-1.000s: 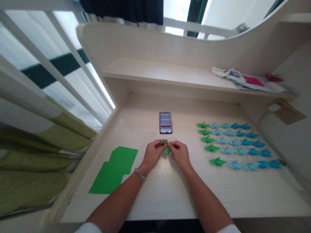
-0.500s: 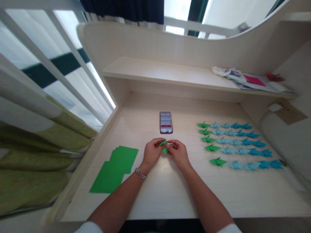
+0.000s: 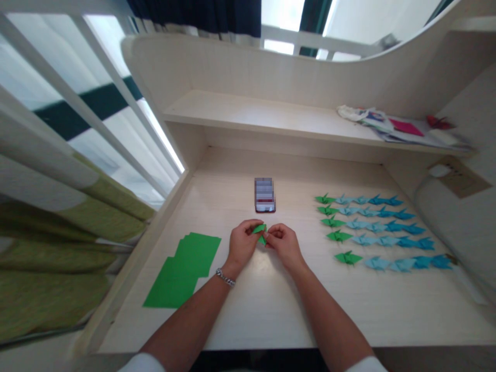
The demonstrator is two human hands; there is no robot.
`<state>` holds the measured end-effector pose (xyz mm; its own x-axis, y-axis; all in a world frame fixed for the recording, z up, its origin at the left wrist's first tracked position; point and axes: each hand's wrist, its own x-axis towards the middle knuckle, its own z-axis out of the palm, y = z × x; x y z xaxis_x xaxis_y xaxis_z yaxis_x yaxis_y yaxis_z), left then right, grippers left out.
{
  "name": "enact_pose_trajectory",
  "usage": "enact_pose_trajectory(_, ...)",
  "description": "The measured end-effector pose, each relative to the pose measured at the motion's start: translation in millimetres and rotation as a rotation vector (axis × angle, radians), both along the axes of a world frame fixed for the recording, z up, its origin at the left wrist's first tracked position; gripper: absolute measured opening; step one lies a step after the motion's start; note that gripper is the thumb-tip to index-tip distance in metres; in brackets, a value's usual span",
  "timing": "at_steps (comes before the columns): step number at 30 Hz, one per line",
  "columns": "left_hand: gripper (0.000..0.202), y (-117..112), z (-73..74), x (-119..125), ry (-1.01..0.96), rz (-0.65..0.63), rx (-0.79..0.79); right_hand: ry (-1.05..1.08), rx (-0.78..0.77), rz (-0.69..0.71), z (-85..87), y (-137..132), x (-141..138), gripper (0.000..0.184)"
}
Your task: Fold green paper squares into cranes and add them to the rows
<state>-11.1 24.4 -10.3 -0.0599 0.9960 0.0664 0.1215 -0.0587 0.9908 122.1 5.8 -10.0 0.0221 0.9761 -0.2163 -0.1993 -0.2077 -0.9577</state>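
A small folded piece of green paper (image 3: 261, 231) is pinched between both my hands just above the middle of the desk. My left hand (image 3: 242, 244), with a metal bracelet at the wrist, grips its left side with closed fingers. My right hand (image 3: 284, 244) grips its right side, fingers closed too. Most of the paper is hidden by my fingertips. A phone (image 3: 265, 195) lies flat on the desk just beyond my hands.
Several flat green paper sheets (image 3: 182, 269) are stacked at the left of the pale wooden desk (image 3: 248, 310). Rows of folded paper cranes, green (image 3: 338, 236) and blue (image 3: 387, 227), lie at the right. A shelf (image 3: 251, 116) holds papers (image 3: 395, 128) at its right end.
My hands have shifted slightly and turned the green paper a little between the fingertips; nothing else has moved.
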Motion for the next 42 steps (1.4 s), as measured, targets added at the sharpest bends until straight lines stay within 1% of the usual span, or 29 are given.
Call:
enact_pose_trajectory(4, 0.023, -1, 1.2, 1, -0.005, 0.027, 0.006, 0.014, -0.024, 0.029, 0.5, 0, 0, 0.033)
enact_pose_trajectory(11, 0.024, 0, 0.1, 2, -0.013, 0.038, -0.001, 0.021, -0.009, 0.037, 2.4, -1, 0, 0.032)
enact_pose_trajectory(16, 0.025, 1, 3.9, 2, -0.046, 0.046, -0.051, 0.048, -0.021, 0.047, 4.8, -2, 0, 0.033)
enact_pose_trajectory(19, 0.025, 2, 6.5, 2, -0.079, 0.043, -0.088, 0.050, -0.040, 0.068, 8.5, -4, 1, 0.039)
enact_pose_trajectory(21, 0.025, 3, 6.7, 1, -0.103, 0.031, -0.112, 0.054, -0.056, 0.106, 12.6, -5, 4, 0.042)
enact_pose_trajectory(23, 0.026, 3, 6.1, 0, -0.126, 0.014, -0.128, 0.052, -0.057, 0.133, 17.2, -5, 7, 0.040)
enact_pose_trajectory(26, 0.026, 2, 5.3, 1, -0.147, -0.029, -0.134, -0.034, 0.014, 0.055, 20.2, -4, 12, 0.031)
enact_pose_trajectory(28, 0.025, 1, 5.1, 1, -0.136, -0.073, -0.120, -0.125, 0.071, 0.005, 17.8, -1, 13, 0.029)
enact_pose_trajectory(32, 0.022, -1, 3.9, 3, -0.114, -0.143, -0.068, -0.229, 0.129, 0.001, 8.7, 4, 14, 0.026)
enact_pose_trajectory(35, 0.025, 0, 1.8, 3, -0.170, -0.153, -0.076, -0.251, 0.144, -0.001, 6.0, 5, 14, 0.023)
enact_pose_trajectory(38, 0.028, 0, 0.6, 2, -0.214, -0.164, -0.090, -0.249, 0.129, 0.031, 6.9, 5, 16, 0.022)
enact_pose_trajectory(42, 0.026, -1, 2.8, 2, -0.248, -0.165, -0.085, -0.243, 0.121, 0.055, 6.3, 5, 19, 0.022)
